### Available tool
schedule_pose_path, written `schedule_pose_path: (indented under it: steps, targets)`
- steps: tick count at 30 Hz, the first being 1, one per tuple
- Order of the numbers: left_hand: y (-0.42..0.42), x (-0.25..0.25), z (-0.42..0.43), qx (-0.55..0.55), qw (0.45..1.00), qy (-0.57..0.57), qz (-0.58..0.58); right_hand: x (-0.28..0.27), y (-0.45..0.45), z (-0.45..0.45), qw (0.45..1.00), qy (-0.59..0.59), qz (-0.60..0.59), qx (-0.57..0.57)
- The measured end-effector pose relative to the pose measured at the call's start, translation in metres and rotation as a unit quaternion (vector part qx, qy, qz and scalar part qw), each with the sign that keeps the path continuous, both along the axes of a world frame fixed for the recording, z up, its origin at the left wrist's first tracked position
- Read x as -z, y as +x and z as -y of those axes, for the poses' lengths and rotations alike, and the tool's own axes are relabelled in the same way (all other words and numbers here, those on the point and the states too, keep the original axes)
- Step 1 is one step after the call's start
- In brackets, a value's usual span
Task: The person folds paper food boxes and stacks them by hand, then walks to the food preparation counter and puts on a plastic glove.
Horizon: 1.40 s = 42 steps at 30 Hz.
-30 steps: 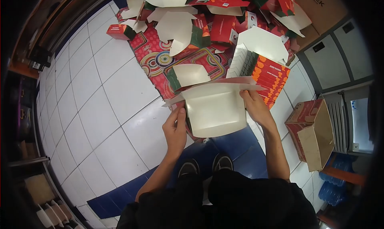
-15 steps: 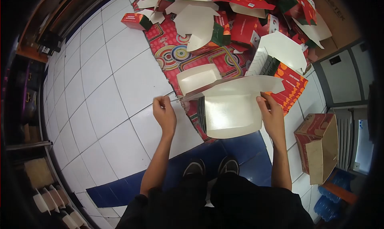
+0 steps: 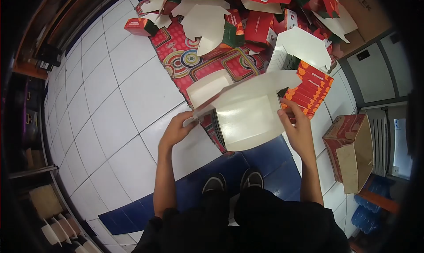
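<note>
A white-inside cardboard box piece (image 3: 249,120) lies open before me, on top of a stack of similar pieces whose dark edges show at its left. Its far flap stands raised and slanted. My left hand (image 3: 179,127) pinches the left end of that flap. At the right side, my right hand (image 3: 295,120) has its thumb and fingers closed on the edge of the piece. A smaller white tray-like piece (image 3: 208,88) sits just beyond the flap. To the right is a row of red and orange folded cartons (image 3: 311,87), with a white lid flap (image 3: 304,46) over it.
Many red, green and white cartons (image 3: 258,27) are heaped at the back on a patterned red mat (image 3: 176,47). An open brown box (image 3: 349,153) stands at the right. Shelves line the left; a large cardboard box (image 3: 369,14) is at the back right.
My left hand went from the piece's left side out to the flap's left end. The raised flap has swung to a slant. My right hand stays near the right edge.
</note>
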<state>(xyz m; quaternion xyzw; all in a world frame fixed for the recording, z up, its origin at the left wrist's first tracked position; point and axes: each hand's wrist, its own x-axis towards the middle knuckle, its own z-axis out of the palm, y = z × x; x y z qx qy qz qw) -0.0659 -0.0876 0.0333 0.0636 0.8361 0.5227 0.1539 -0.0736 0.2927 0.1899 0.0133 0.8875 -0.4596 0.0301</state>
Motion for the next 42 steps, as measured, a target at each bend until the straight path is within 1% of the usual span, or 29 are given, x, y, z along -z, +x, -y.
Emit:
schedule_pose_path:
  steps: [2, 3, 4, 5, 6, 8, 10, 11, 12, 14, 16, 17, 18, 20, 21, 22, 23, 25, 26, 29, 31, 32, 33, 34, 36, 37, 38, 40, 42]
  targets:
    - [0.001, -0.002, -0.004, -0.113, 0.992, -0.053, -0.03, 0.002, 0.0, 0.003, 1.0, 0.002, 0.008, -0.02]
    - [0.002, -0.004, 0.001, -0.113, 0.991, -0.057, -0.034, 0.003, 0.001, 0.005, 0.999, 0.034, -0.025, -0.017]
    - [0.004, -0.008, 0.008, -0.147, 0.979, -0.085, -0.113, 0.003, 0.002, 0.006, 0.996, 0.066, -0.057, -0.013]
    - [0.008, -0.012, 0.015, -0.179, 0.959, -0.112, -0.19, 0.002, 0.003, 0.006, 0.996, 0.062, -0.058, -0.011]
    - [0.013, -0.018, 0.027, -0.176, 0.958, -0.117, -0.193, 0.0, 0.005, 0.007, 0.994, 0.069, -0.083, 0.001]
    - [0.028, -0.042, 0.053, -0.304, 0.935, -0.159, -0.092, -0.006, 0.009, 0.011, 0.992, 0.063, -0.107, 0.021]
    - [0.043, -0.083, 0.062, -0.359, 0.913, -0.091, -0.171, -0.016, 0.016, 0.014, 0.992, 0.053, -0.111, 0.014]
    - [0.046, -0.104, 0.062, -0.395, 0.899, -0.029, -0.188, -0.015, 0.021, 0.018, 0.99, 0.009, -0.142, -0.011]
    - [0.05, -0.127, 0.056, -0.434, 0.877, 0.034, -0.203, -0.018, 0.027, 0.025, 0.99, 0.003, -0.14, -0.013]
    - [0.055, -0.176, 0.03, -0.501, 0.833, 0.112, -0.206, -0.034, 0.037, 0.051, 0.972, -0.158, -0.098, -0.141]
    - [0.055, -0.221, -0.013, -0.528, 0.804, 0.141, -0.234, -0.063, 0.039, 0.085, 0.946, -0.246, -0.028, -0.211]
    - [0.058, -0.234, -0.032, -0.527, 0.803, 0.144, -0.238, -0.069, 0.04, 0.099, 0.933, -0.273, -0.006, -0.233]
    - [0.061, -0.244, -0.05, -0.509, 0.802, 0.195, -0.243, -0.075, 0.041, 0.111, 0.92, -0.299, 0.016, -0.254]
    - [0.071, -0.264, -0.086, -0.461, 0.804, 0.3, -0.228, -0.083, 0.038, 0.125, 0.908, -0.271, -0.062, -0.314]
    - [0.078, -0.265, -0.095, -0.394, 0.823, 0.352, -0.208, -0.091, 0.041, 0.126, 0.925, -0.21, -0.074, -0.307]
    - [0.092, -0.253, -0.092, -0.331, 0.847, 0.368, -0.193, -0.09, 0.04, 0.126, 0.928, -0.204, -0.078, -0.302]
    - [0.1, -0.242, -0.093, -0.264, 0.866, 0.386, -0.175, -0.086, 0.038, 0.126, 0.922, -0.259, -0.08, -0.276]
    - [0.09, -0.255, -0.123, -0.086, 0.898, 0.408, -0.143, -0.085, 0.041, 0.126, 0.895, -0.375, -0.052, -0.234]
    - [0.087, -0.258, -0.135, -0.026, 0.894, 0.426, -0.139, -0.084, 0.041, 0.121, 0.898, -0.368, -0.052, -0.234]
    - [0.084, -0.272, -0.147, -0.027, 0.839, 0.517, -0.166, -0.067, 0.033, 0.092, 0.928, -0.304, -0.119, -0.181]
    - [0.085, -0.279, -0.106, 0.087, 0.934, 0.332, -0.097, -0.061, 0.028, 0.062, 0.952, -0.284, -0.101, -0.051]
    - [0.082, -0.275, -0.089, 0.083, 0.933, 0.336, -0.098, -0.059, 0.024, 0.045, 0.948, -0.31, -0.074, 0.011]
    - [0.078, -0.266, -0.071, 0.141, 0.904, 0.384, -0.122, -0.058, 0.02, 0.027, 0.937, -0.339, -0.05, 0.073]
    - [0.077, -0.258, -0.06, 0.197, 0.869, 0.429, -0.147, -0.05, 0.013, 0.005, 0.922, -0.373, -0.058, 0.087]
    - [0.089, -0.248, -0.051, -0.003, 0.865, 0.495, -0.077, -0.058, 0.009, -0.016, 0.932, -0.349, -0.04, 0.088]
    - [0.081, -0.235, -0.047, -0.073, 0.927, 0.356, -0.094, -0.058, 0.007, -0.024, 0.943, -0.317, 0.016, 0.102]
    - [0.067, -0.216, -0.044, -0.14, 0.963, 0.206, -0.105, -0.054, 0.005, -0.026, 0.944, -0.314, 0.021, 0.097]
    - [0.051, -0.179, -0.065, -0.175, 0.972, 0.156, 0.0, -0.04, -0.006, -0.026, 0.977, -0.2, 0.042, 0.056]
    - [0.047, -0.143, -0.083, -0.211, 0.966, 0.151, -0.001, -0.033, -0.016, -0.007, 0.972, -0.223, 0.035, 0.063]
